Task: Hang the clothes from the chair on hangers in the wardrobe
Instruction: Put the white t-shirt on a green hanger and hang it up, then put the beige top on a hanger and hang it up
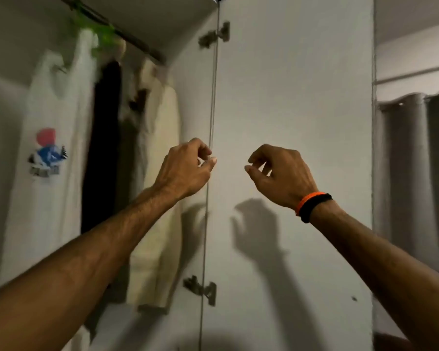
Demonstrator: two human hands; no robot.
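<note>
A: Where are the hands?

B: Both are raised in front of the open wardrobe door (289,97). The left hand (185,168) sits at the hinge-side edge of the door, fingers curled loosely, thumb and forefinger nearly meeting, with nothing between them. The right hand (281,173) is the same: fingers bent, empty, apart from the left. An orange wristband (305,200) and a black one beside it circle the right wrist.

A: And the clothes?

B: Hanging on the rail (127,34) inside the wardrobe, left of the hands. A white T-shirt (48,186) with a red and blue print is farthest left, on a green hanger (100,36). Next comes a dark garment (102,148), then a cream garment (157,198) nearest the door hinges.

A: Anything else?

B: A grey curtain (416,160) at far right. The picture is blurred.
</note>
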